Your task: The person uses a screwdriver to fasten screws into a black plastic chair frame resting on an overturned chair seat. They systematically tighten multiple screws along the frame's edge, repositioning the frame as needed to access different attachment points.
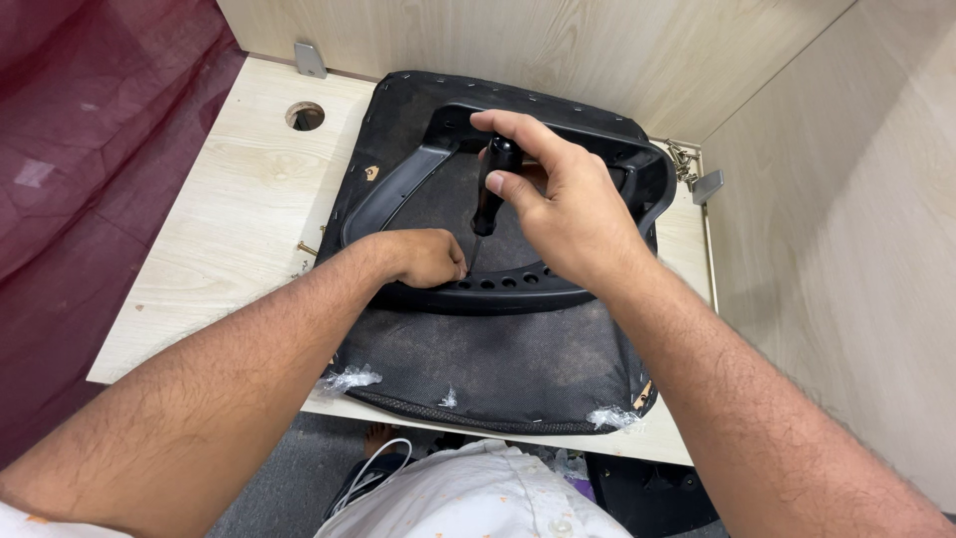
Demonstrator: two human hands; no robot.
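Note:
A black chair seat [498,369] lies upside down on a light wooden table [229,229], its fabric underside facing up. A curved black plastic frame [398,184] with a row of holes sits on it. My right hand [558,204] is closed around the black handle of a screwdriver [491,189], which stands nearly upright with its tip down at the frame's front rail. My left hand [423,257] rests on that rail with its fingertips pinched right beside the screwdriver tip; whether they hold a screw is hidden.
Several loose screws [683,159] lie in the far right corner by a metal bracket [708,185]. A single screw [307,248] lies left of the seat. The table has a round hole [305,117]. Wooden panels stand behind and right; dark red cloth hangs left.

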